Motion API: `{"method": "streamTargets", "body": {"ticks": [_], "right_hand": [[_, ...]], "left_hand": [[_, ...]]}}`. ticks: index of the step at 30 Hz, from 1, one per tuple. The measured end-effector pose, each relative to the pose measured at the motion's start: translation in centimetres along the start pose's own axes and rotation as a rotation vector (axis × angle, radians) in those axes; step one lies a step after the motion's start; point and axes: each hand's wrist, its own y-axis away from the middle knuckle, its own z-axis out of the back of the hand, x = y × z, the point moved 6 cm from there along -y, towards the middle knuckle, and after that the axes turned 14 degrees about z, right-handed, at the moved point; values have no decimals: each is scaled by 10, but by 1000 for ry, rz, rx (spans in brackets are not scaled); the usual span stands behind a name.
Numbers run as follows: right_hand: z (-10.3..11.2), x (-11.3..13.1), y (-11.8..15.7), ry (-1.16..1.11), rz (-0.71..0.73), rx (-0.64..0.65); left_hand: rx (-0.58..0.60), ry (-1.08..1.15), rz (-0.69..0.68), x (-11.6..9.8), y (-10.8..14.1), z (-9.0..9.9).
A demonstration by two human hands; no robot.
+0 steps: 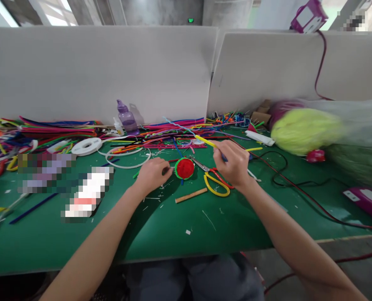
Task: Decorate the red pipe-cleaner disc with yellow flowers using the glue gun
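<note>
My left hand (154, 175) is closed in a pinch at the left edge of a round, fuzzy red piece with a green rim (185, 168). A thin pale bit shows at its fingertips; I cannot tell what it is. Blue ends stick out above and below the round piece. Higher and to the right, my right hand (232, 161) is closed around a yellow stick (205, 141), from which a thin pale-blue strand runs up to the left. Below that hand lie scissors with red and yellow handles (216, 184), blades toward the red piece. A short wooden stick (191, 195) lies nearer me.
Bundles of coloured pipe cleaners (57, 127) line the back. A white ribbon spool (86, 146), a purple bottle (127, 119) and a phone-like item, blurred out (88, 192), are at left. Bagged yellow material (305, 129), a dark cable (280, 175) and a purple device (366, 202) are at right.
</note>
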Motion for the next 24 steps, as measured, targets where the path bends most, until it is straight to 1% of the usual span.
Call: {"method": "streamTargets", "body": {"ticks": [2,3,4,7,9,12,15,20,24], "right_hand": [[-1,2,0,-9,-16,24],[-2,3,0,-13,-23,35],[-2,3,1,-15,-29,46],[-4,3,1,-11,-49,59],[-6,2,3,-16,-72,58],[-6,1,5,-7,-112,57],[-4,0,7,22,-135,62],[-2,1,7,16,-95,3],[-6,2,8,-1,-78,11]], "left_hand": [[-140,-77,146,18,-4,12],[-154,-106,182,25,-5,13],[-116,-137,191,30,-6,12],[75,-183,150,33,-6,-2],[143,-195,157,32,-5,-8],[176,-231,201,31,-4,-15],[187,-243,198,32,-5,-18],[210,-261,196,34,-2,-16],[213,-290,176,29,1,-13]]}}
